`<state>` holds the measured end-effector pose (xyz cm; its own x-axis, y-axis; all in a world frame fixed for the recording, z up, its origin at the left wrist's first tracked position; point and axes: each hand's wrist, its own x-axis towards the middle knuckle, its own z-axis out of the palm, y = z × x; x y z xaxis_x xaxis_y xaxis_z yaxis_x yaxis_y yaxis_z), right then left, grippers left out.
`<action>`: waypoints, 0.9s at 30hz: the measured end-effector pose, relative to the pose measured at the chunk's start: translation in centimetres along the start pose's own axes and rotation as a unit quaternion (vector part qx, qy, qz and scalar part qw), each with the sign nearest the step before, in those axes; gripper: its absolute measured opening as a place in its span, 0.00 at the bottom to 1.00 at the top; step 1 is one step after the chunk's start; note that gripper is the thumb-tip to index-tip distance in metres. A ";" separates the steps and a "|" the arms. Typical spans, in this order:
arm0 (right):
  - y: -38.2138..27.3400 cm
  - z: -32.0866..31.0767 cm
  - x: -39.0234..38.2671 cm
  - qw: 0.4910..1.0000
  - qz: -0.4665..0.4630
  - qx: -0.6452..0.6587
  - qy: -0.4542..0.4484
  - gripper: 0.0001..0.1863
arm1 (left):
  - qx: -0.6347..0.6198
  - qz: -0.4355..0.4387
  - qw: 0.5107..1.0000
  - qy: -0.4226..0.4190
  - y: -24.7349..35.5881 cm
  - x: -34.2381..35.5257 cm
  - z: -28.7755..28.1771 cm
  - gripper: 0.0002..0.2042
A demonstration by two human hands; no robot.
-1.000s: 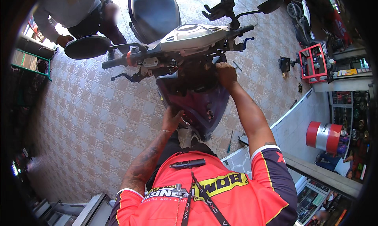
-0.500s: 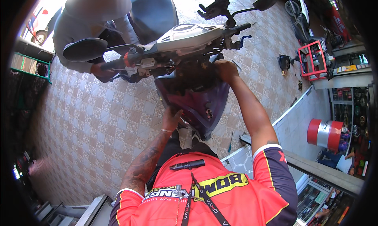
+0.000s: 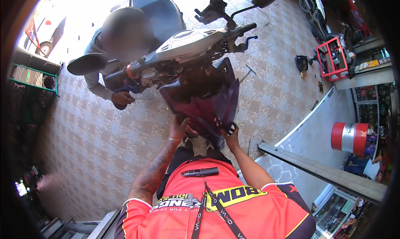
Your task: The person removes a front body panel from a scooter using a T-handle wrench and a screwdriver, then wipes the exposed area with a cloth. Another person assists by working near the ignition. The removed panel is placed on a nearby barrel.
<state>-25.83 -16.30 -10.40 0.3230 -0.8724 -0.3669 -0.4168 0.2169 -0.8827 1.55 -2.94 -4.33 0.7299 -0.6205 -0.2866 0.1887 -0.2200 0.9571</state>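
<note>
A scooter faces me, its purple front panel [image 3: 204, 112] hanging below the silver handlebar cover [image 3: 187, 41]. My left hand [image 3: 178, 127] is closed on the panel's lower left edge. On the lower right edge, my right hand [image 3: 231, 138] has its fingers curled round the panel; some fingertips are hidden behind it. Dark inner parts [image 3: 200, 78] show in the gap between panel and handlebar. Across the scooter, a co-worker's hand [image 3: 122, 98] is below the left grip [image 3: 114, 78], seemingly with something thin in its fingers.
Mirrors [image 3: 86, 64] and a phone holder [image 3: 211, 8] stick out from the handlebar. A T-shaped tool [image 3: 248, 72] lies on the tiled floor. To the right stand a red metal frame [image 3: 333, 59], a red and white drum [image 3: 349, 138] and a metal rail [image 3: 316, 170].
My right hand has come down from the panel's upper right side to its lower right edge. My left hand stays. The co-worker's hand has left the grip and the person leans lower.
</note>
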 end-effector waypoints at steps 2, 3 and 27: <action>-0.5 0.2 -0.7 0.992 0.121 0.029 -0.027 0.46 | 0.027 0.001 1.000 0.011 -0.4 0.3 0.0 0.13; -1.0 0.3 -0.9 0.990 0.135 0.023 -0.021 0.42 | 0.022 0.007 1.000 0.006 -0.4 0.4 0.0 0.13; -6.8 1.7 1.8 0.986 0.041 -0.146 0.063 0.52 | -0.017 0.002 0.998 0.057 3.2 3.5 -0.5 0.20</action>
<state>-20.91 -18.63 -5.57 0.1785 -0.9086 -0.3776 -0.6701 0.1687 -0.7228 5.02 -5.46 -2.26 0.8000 -0.5315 -0.2785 0.2068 -0.1914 0.9595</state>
